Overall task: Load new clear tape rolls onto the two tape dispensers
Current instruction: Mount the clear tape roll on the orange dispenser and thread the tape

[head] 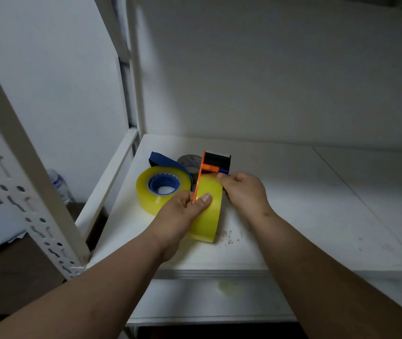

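Both hands work over the white shelf [293,192]: left hand [183,211] grips the yellowish clear tape roll [207,216] standing on edge in the orange dispenser [209,167], thumb pressed on its face. Right hand [244,194] curls round the roll's far side, fingertips pinching at its top, possibly the tape end, too blurred to tell. Blue dispenser [161,160] lies just left, its tape roll [156,192] flat on the shelf; grey roll [190,161] behind.

Dim, soft, slightly blurry wide-angle view; edges bend and darken.
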The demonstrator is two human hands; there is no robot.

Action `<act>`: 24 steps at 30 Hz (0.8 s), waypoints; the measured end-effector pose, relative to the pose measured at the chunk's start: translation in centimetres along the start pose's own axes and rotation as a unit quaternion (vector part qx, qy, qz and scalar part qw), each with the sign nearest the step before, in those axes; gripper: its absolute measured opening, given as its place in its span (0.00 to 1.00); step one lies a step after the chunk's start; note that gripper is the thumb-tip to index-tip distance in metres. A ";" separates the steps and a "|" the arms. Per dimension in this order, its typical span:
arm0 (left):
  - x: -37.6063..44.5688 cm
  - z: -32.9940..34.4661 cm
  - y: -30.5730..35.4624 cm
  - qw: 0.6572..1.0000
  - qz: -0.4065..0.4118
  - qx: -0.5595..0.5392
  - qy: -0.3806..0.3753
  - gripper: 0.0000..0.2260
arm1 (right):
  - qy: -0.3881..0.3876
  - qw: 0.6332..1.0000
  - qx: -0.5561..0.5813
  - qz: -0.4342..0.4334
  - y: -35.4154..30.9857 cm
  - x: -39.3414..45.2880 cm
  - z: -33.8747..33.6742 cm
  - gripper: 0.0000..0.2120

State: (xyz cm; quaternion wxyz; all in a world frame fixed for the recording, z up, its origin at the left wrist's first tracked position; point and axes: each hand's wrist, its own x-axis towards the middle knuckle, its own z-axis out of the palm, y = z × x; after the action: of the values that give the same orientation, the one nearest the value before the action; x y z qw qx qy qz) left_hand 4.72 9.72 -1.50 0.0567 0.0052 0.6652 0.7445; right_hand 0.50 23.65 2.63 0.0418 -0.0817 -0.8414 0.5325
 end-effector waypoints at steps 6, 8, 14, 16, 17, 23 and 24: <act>0.3 -2.0 1.1 0.996 -0.033 0.006 -0.081 0.08 | 0.088 0.995 0.044 0.016 -1.2 -1.2 2.3 0.10; 0.4 -2.3 1.3 0.994 -0.037 0.020 -0.103 0.07 | 0.108 0.994 0.035 0.001 -1.2 -1.7 2.6 0.07; 0.4 -2.3 1.9 0.991 -0.054 0.041 -0.114 0.05 | 0.148 0.988 0.018 -0.031 -1.2 -2.5 3.1 0.08; 0.3 -2.2 2.0 0.991 -0.058 0.042 -0.111 0.05 | 0.148 0.988 0.032 -0.029 -1.1 -2.6 2.9 0.07; 0.3 -2.2 1.9 0.992 -0.059 0.040 -0.108 0.06 | 0.146 0.988 0.032 -0.034 -1.0 -2.7 2.8 0.06; 0.1 -1.8 1.9 0.993 -0.063 0.043 -0.091 0.12 | 0.132 0.988 -0.024 -0.073 -0.6 -1.6 2.4 0.04; 0.0 -1.7 1.9 0.993 -0.065 0.039 -0.090 0.11 | 0.131 0.986 -0.046 -0.089 -0.5 -1.3 2.4 0.05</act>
State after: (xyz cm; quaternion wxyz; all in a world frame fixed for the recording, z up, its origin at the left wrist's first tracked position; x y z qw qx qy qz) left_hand 4.41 7.79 0.22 0.1639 0.0311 0.6847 0.7095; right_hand 1.39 21.12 2.05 0.1952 -0.0775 -0.8564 0.4717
